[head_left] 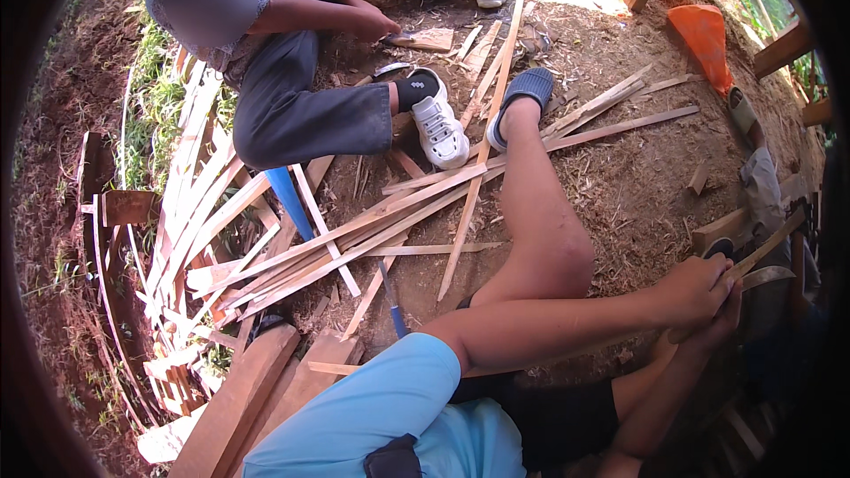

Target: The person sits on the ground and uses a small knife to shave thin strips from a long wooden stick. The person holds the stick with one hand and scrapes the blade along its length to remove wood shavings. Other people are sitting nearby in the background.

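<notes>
Both my hands are together at the right, their fingers closed. My left hand (699,292) grips one end of a narrow wooden strip (768,243), which slants up to the right. Just below and against it, my right hand (722,323) is partly in shadow. A curved, pale knife blade (768,277) sticks out beside that hand; its handle is hidden in the fingers. A dark rounded thing (719,249) shows just above my left hand, too small to name. My bent leg, in a blue clog (531,88), stretches out ahead.
Long wooden strips (372,230) lie heaped across shavings-covered ground. A blue-handled knife (395,305) lies near my sleeve, with thick boards (239,398) at the lower left. Opposite, a seated person (292,80) works a wood piece (427,40). An orange cloth-like thing (699,40) lies far right.
</notes>
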Demonstrator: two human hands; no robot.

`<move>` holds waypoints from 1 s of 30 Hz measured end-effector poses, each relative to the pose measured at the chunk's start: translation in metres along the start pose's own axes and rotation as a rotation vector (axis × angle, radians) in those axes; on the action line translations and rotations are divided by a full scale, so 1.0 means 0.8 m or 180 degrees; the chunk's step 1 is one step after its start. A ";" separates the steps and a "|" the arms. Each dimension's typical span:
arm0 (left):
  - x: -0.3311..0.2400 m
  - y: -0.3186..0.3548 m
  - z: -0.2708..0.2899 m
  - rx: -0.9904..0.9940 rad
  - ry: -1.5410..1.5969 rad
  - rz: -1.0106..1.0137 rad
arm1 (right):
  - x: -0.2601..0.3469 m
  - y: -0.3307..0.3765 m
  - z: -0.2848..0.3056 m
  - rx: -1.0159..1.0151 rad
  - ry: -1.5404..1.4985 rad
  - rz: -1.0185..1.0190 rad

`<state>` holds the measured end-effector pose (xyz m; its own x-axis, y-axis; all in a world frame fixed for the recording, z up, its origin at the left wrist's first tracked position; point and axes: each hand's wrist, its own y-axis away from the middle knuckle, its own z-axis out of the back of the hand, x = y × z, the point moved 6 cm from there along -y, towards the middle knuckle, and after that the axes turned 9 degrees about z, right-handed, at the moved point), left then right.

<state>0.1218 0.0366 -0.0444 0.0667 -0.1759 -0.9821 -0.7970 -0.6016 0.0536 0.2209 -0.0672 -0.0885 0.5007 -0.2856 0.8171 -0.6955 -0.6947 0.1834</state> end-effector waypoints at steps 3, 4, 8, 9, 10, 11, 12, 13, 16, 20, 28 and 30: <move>0.006 -0.007 -0.005 -0.0053 -0.0181 0.0098 | -0.007 -0.005 -0.013 -0.0119 -0.0482 -0.0083; 0.007 -0.007 -0.006 0.0008 -0.0240 0.0186 | -0.007 -0.004 -0.013 -0.0386 -0.0451 -0.0080; 0.004 -0.003 -0.010 0.0289 -0.0508 0.0456 | 0.003 -0.019 0.018 0.0301 -0.0195 -0.0160; 0.006 -0.002 -0.012 0.0336 -0.0590 0.0521 | 0.004 -0.021 0.028 0.0493 -0.0276 -0.0259; 0.012 -0.004 -0.012 0.0346 -0.0576 0.0577 | 0.002 -0.024 0.029 0.0718 -0.0365 -0.0383; 0.020 -0.007 -0.011 0.0361 -0.0558 0.0625 | 0.001 -0.024 0.018 0.0599 -0.0202 -0.0345; 0.027 -0.009 -0.013 0.0399 -0.0536 0.0674 | 0.003 -0.023 0.009 0.0458 -0.0031 -0.0287; 0.031 -0.010 -0.009 0.0318 -0.0641 0.0685 | -0.002 -0.014 -0.033 -0.0013 0.0370 -0.0124; 0.031 -0.011 -0.003 0.0305 -0.0581 0.0815 | 0.001 0.002 -0.060 -0.0570 0.1233 0.0349; -0.029 0.014 0.032 0.0891 -0.0002 0.1465 | 0.034 0.003 -0.042 -0.0102 0.2908 0.1216; -0.023 0.027 0.081 0.0497 -0.0643 0.1312 | 0.031 0.015 -0.048 0.0502 0.3448 0.0844; -0.004 0.034 0.052 0.0360 -0.1130 0.1054 | 0.036 0.019 -0.046 0.0405 0.3563 0.0909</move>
<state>0.0750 0.0530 -0.0470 -0.3937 -0.0552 -0.9176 -0.8023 -0.4666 0.3723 0.2059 -0.0622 -0.0418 -0.4456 0.2563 0.8578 -0.6209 -0.7787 -0.0899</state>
